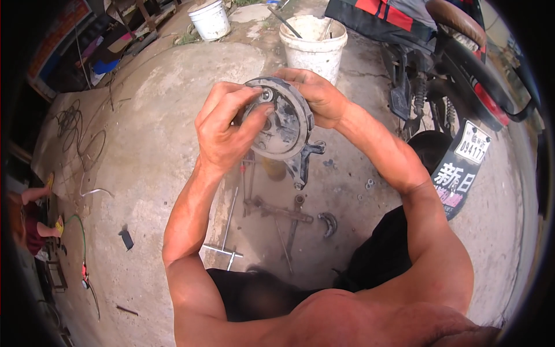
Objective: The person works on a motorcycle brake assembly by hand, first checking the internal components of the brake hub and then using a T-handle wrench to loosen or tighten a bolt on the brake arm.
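Between left hand [224,124] and right hand [325,98], a round plate [284,126] is held; rim [310,114] gripped by right; upper-left ring [266,95] pinched by left.

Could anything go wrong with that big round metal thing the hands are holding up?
Maybe! The round metal part is up above the hard ground, so it might drop if the right hand slips. The little ring by the left hand could perhaps fall if it's loose. And the T-shaped bar lies on the ground, so someone might trip.
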Motion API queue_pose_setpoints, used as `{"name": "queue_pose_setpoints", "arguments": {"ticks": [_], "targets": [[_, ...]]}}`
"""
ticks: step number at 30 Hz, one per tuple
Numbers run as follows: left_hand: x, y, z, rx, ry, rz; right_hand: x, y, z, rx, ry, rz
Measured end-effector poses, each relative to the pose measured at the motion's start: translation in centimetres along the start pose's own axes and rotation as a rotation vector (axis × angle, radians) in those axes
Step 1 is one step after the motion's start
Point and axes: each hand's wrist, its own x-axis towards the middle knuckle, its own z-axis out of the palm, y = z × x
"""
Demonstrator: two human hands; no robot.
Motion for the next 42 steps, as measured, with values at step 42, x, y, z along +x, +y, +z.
{"name": "queue_pose_setpoints", "arguments": {"ticks": [42], "targets": [[-2.7, -3.8, 2.6, -1.183, 0.214, -1.214, 1.6, 6.4, -3.6, 0.430, 0.138, -0.050]]}}
